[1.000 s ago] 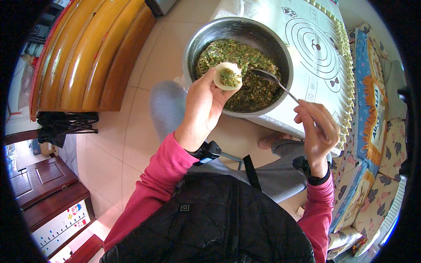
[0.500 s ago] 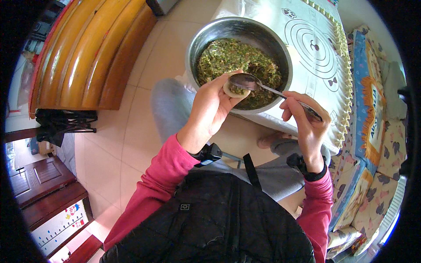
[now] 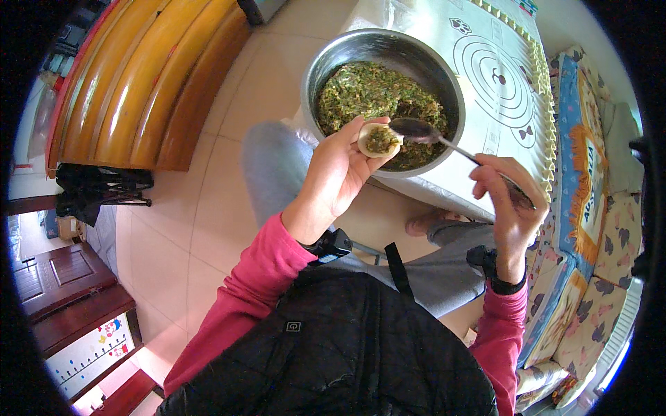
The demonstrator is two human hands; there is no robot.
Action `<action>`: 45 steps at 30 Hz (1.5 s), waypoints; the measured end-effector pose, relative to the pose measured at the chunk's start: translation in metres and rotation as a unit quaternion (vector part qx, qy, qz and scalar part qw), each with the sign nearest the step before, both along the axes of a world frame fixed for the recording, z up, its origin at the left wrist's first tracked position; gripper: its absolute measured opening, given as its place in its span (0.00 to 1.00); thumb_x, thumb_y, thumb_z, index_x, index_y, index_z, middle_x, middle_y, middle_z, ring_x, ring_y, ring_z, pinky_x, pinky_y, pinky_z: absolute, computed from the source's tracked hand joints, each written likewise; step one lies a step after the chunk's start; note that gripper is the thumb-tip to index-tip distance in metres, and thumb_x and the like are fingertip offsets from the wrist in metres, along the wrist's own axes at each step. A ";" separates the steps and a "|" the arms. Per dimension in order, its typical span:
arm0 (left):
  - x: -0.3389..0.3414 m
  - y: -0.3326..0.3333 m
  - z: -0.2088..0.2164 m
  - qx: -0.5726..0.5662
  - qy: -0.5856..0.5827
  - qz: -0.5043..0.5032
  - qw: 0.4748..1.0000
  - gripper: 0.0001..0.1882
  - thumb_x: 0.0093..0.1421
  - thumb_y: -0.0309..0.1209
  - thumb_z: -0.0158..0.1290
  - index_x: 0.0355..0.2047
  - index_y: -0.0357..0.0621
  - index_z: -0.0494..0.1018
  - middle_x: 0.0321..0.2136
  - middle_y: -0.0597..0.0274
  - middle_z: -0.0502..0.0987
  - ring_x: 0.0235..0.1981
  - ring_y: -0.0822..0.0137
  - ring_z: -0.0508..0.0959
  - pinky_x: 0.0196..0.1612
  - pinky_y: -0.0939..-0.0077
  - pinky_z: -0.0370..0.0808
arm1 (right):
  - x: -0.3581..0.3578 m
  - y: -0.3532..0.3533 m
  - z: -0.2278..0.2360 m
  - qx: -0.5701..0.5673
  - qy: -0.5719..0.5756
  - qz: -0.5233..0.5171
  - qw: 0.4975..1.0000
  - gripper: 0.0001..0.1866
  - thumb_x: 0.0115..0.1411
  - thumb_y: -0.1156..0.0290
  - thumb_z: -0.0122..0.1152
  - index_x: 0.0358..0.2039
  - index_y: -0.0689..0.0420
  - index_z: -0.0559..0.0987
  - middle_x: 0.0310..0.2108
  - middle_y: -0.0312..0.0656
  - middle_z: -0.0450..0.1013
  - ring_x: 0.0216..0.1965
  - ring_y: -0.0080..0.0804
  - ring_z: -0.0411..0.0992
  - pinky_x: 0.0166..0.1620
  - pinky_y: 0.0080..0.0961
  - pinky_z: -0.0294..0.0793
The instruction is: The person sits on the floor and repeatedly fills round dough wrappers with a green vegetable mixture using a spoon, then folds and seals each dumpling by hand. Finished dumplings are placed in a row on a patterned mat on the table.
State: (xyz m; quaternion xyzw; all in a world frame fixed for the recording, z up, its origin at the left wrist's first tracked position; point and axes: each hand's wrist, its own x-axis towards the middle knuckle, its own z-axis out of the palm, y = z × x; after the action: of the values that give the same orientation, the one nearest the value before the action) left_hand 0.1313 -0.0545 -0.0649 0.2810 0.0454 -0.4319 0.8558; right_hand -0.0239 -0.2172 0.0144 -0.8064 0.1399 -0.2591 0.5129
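In my left hand (image 3: 336,166) lies a round, pale dumpling wrapper, with a mound of green filling (image 3: 379,140) on it; the fingers cup it from beneath. My right hand (image 3: 512,197) grips a metal spoon (image 3: 454,148) by its handle. The spoon's bowl is just right of the wrapper, above the filling in the basin, and looks dark and slightly blurred. Beyond both hands stands a large steel basin (image 3: 454,76) holding chopped green filling (image 3: 368,93), with a hollow scooped out at its right side.
The basin sits at the edge of a table with a white printed mat (image 3: 496,69). Rows of pale dumplings (image 3: 548,132) line the mat's right edge. A patterned sofa (image 3: 603,229) stands to the right, a yellow wooden cabinet (image 3: 139,76) to the left.
My right hand has drawn the spoon to the right, off the wrapper, so the filling on it now shows. My left hand has barely moved.
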 end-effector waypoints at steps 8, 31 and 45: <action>-0.005 0.003 0.003 -0.007 0.018 0.002 1.000 0.18 0.70 0.35 0.41 0.46 0.28 0.65 0.47 0.48 0.72 0.48 0.57 0.75 0.53 0.59 0.76 | -0.002 0.007 0.003 -0.167 0.013 0.103 0.980 0.11 0.52 0.84 0.60 0.37 0.66 0.81 0.32 0.46 0.77 0.30 0.33 0.76 0.33 0.23 0.75; -0.015 0.014 0.011 -0.027 0.019 -0.061 0.998 0.23 0.70 0.40 0.41 0.46 0.25 0.69 0.46 0.45 0.72 0.48 0.56 0.75 0.55 0.60 0.74 | -0.015 0.011 0.019 -0.142 0.027 0.110 0.983 0.09 0.52 0.82 0.61 0.35 0.65 0.82 0.30 0.46 0.77 0.29 0.34 0.76 0.33 0.24 0.74; -0.009 0.030 0.017 -0.014 -0.002 -0.013 1.000 0.24 0.69 0.40 0.41 0.50 0.27 0.67 0.48 0.46 0.73 0.50 0.58 0.75 0.56 0.64 0.73 | -0.022 0.008 -0.012 -0.074 -0.074 -0.027 0.994 0.09 0.56 0.83 0.56 0.36 0.68 0.81 0.29 0.45 0.77 0.24 0.25 0.72 0.27 0.18 0.70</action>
State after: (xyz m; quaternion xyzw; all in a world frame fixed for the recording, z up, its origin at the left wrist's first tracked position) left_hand 0.1226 -0.0249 -0.0479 0.2706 0.0339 -0.4431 0.8540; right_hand -0.0458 -0.2091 0.0026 -0.8169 0.1033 -0.3413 0.4534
